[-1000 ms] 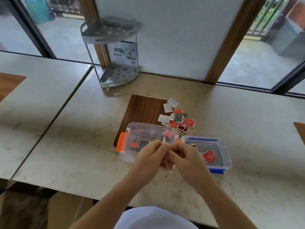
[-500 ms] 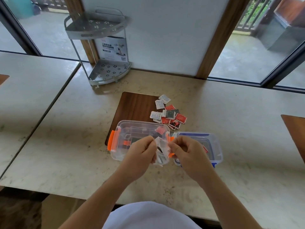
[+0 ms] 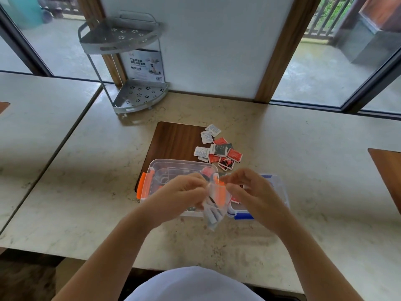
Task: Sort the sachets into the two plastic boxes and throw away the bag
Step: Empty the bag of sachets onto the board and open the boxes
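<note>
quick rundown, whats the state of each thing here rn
left hand: pinching the bag's top edge
right hand: pinching the bag's other edge
clear bag: held up between both hands, sachets inside
orange-clipped box: lid off, a few sachets inside
blue-clipped box: lid off, red sachet inside
sachet pile: loose, unsorted, behind the boxes

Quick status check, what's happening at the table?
Left hand and right hand both gripping clear bag, sachets inside. Loose sachets unsorted behind boxes. Nothing in the way.
</note>
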